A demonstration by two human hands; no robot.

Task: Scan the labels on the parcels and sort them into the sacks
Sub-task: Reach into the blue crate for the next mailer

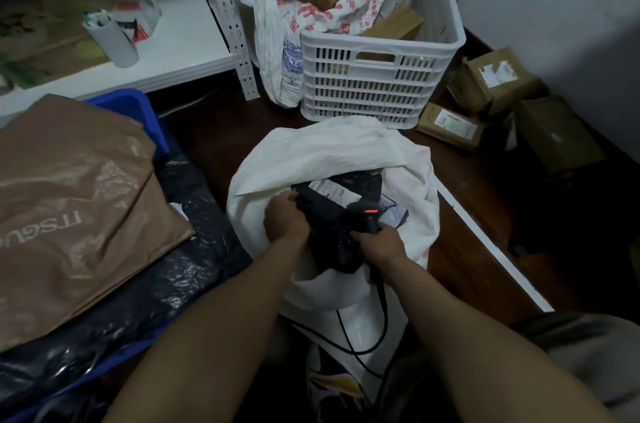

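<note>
A white woven sack (322,152) stands open on the floor in front of me. In its mouth lies a black plastic parcel (329,214) with a white label (327,190) facing up. My left hand (285,218) grips the parcel's left edge at the sack's rim. My right hand (379,242) holds a black barcode scanner (369,218) with a red light lit on top, pointed at the parcel; its cable (349,336) trails down toward me. A grey mailer (394,211) shows under the scanner inside the sack.
At left a blue bin (138,104) holds a brown mailer (69,197) and black bagged parcels (166,266). Behind the sack stands a white crate (381,83) with boxes and printed sacks. Cardboard boxes (485,86) lie on the floor at right. A white shelf (173,52) carries a cup.
</note>
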